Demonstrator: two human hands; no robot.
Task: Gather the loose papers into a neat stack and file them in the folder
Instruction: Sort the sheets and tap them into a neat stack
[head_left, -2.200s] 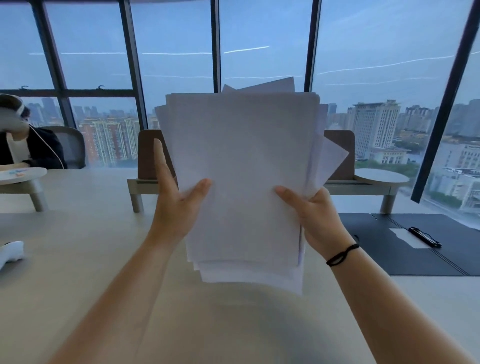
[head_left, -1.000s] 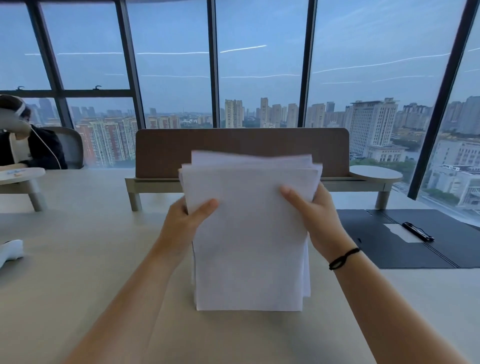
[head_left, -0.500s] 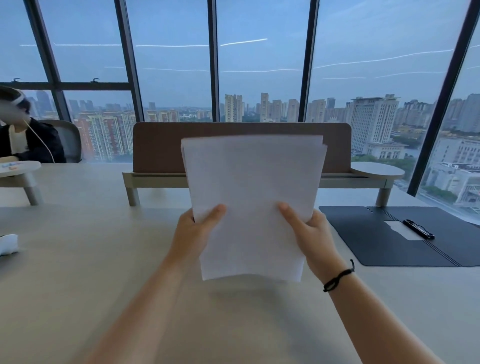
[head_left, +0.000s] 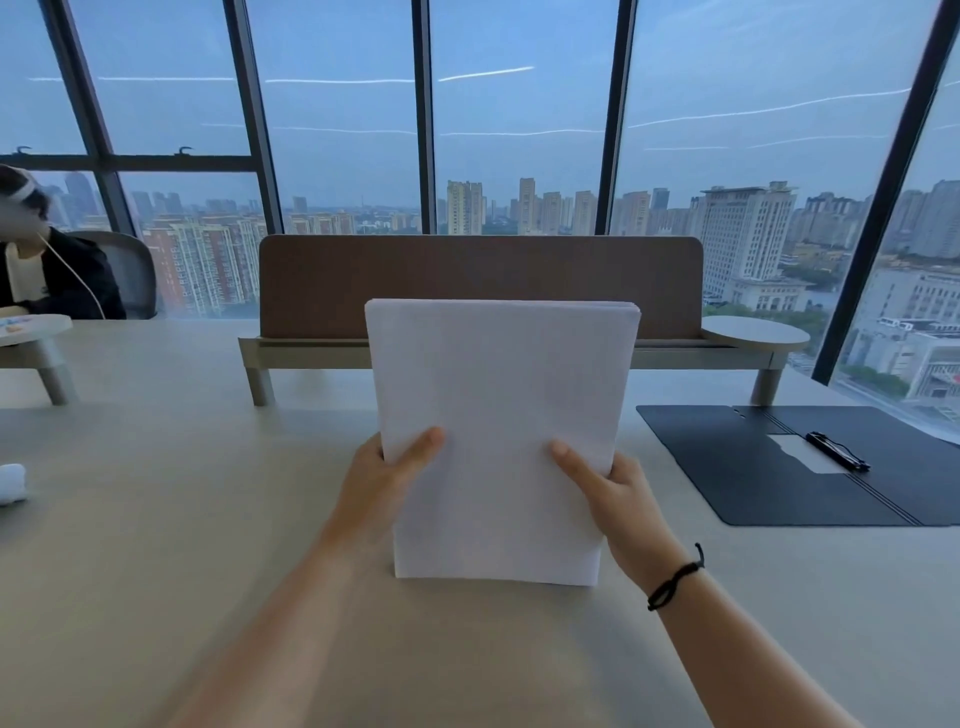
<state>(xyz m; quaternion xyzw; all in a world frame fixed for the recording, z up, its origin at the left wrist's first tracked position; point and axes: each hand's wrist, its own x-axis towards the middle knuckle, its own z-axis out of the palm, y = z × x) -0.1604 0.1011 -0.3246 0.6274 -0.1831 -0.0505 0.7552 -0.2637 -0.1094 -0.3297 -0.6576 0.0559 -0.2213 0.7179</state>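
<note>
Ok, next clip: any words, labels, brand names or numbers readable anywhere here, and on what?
None can be read.
Stack of papers: facing sheet shows blank white.
Open folder: its pale patch shows no legible print.
Round side table, far left: coloured marks, too blurred to read.

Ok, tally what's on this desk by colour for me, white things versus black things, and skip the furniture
White: 2, the paper stack held upright by both hands, and a small white object at the left edge, too cut off to identify.
Black: 2, the open folder and the clip on it.
Total: 4
</note>
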